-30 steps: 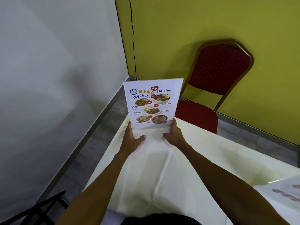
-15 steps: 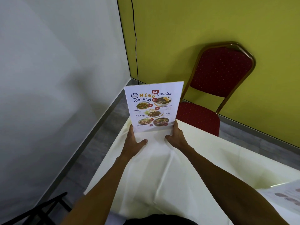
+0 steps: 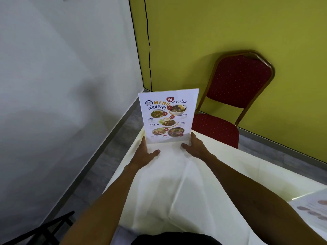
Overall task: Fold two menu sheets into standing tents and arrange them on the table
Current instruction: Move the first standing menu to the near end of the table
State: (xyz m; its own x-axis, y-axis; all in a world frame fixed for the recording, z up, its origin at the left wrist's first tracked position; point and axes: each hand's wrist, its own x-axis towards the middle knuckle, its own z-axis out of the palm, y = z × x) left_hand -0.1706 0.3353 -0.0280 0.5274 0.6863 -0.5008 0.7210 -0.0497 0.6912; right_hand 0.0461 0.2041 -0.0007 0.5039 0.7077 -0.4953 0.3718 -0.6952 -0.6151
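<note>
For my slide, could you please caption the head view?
Both hands, left hand and right hand, steady a standing menu tent at the table corner.

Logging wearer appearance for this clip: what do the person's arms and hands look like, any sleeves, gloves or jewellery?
Both forearms are bare up to the frame edge, with no sleeves showing. The left hand and right hand wear no gloves, and no rings, watch or bracelets are visible.

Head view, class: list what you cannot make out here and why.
- Menu back panel: hidden by its own front.
- Small print on it: too small.
- Second sheet: cut off by the right edge.
- Left hand and right hand fingertips: behind the menu.
</note>
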